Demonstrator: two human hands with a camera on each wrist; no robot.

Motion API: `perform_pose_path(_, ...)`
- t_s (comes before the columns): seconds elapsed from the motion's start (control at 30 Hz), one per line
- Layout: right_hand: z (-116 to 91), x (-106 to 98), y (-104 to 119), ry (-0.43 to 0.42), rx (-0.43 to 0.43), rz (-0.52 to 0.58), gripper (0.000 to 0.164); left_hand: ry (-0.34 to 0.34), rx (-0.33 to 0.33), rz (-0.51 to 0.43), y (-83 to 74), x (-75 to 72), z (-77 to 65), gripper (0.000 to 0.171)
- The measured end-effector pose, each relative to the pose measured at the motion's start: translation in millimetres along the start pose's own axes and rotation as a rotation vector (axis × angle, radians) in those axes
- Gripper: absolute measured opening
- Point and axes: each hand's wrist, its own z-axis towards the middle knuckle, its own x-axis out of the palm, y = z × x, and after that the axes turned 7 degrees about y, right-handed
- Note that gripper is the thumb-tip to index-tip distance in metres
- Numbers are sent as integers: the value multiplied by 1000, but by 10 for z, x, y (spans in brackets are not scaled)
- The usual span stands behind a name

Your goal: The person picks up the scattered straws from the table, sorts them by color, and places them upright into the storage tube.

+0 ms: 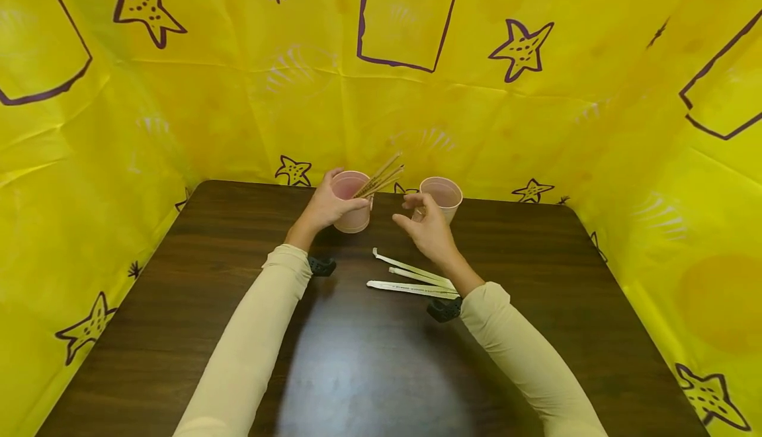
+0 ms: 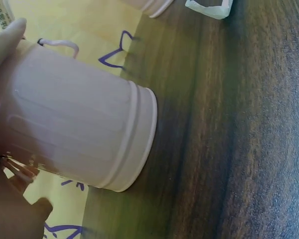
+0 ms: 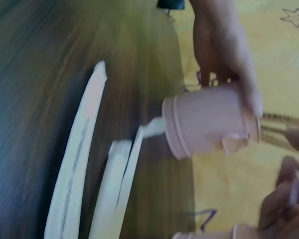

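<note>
My left hand point(image 1: 330, 204) grips a small pink bucket point(image 1: 352, 222) near the table's back edge, thumb at the rim and fingers round the far side. Several thin tan sticks point(image 1: 381, 178) lean out of its right side; one bears printed characters. A little handle point(image 2: 62, 45) juts from the bucket's wall. To the right, my right hand point(image 1: 431, 229) is raised with thumb and fingers apart, overlapping a second pink bucket point(image 1: 448, 194) in the head view. Nothing shows in its grasp. In the right wrist view its fingers point(image 3: 281, 199) are blurred beside the sticks.
Several slim white paper sleeves point(image 1: 411, 287) lie on the dark wooden table point(image 1: 238, 331), in front of the buckets and partly under my right wrist. A yellow cloth backdrop point(image 1: 226, 106) with drawn stars stands right behind the table and along its sides.
</note>
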Motion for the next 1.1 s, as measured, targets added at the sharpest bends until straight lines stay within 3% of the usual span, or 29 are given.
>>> perform_pose_path(0.2, -211, -154, -193, 292, 106, -241, 30, -34, 20, 95, 12, -36, 4, 115)
perform_pose_path(0.33, -328, -211, -363, 451, 187, -353, 34, -35, 48, 141, -43, -20, -23, 114)
perform_pose_path(0.43, -358, -248, -482, 564, 238, -370, 41, -62, 85, 165, -115, 12, -59, 109)
perform_pose_path(0.53, -356, -274, -571, 644, 262, -327, 45, -165, 175, 161, -252, 70, -104, 97)
perform_pose_path(0.6, -344, -283, -607, 679, 267, -309, 48, -265, 270, 142, -387, 131, -145, 85)
perform_pose_path(0.73, -331, -285, -623, 700, 282, -350, 52, -439, 512, 119, -711, 322, -267, 58)
perform_pose_path(0.8, -333, -284, -627, 702, 292, -381, 54, -465, 650, 114, -873, 453, -338, 45)
perform_pose_path(0.87, -339, -289, -631, 696, 308, -390, 55, -429, 776, 104, -1036, 601, -402, 34)
perform_pose_path(0.97, -348, -303, -638, 684, 331, -377, 55, -244, 903, 86, -1249, 822, -458, 24)
perform_pose_path(1.03, -353, -310, -636, 678, 347, -353, 55, -117, 897, 104, -1355, 951, -456, 23)
perform_pose_path(1.1, -356, -308, -646, 679, 345, -334, 55, -23, 840, 133, -1422, 1053, -417, 25)
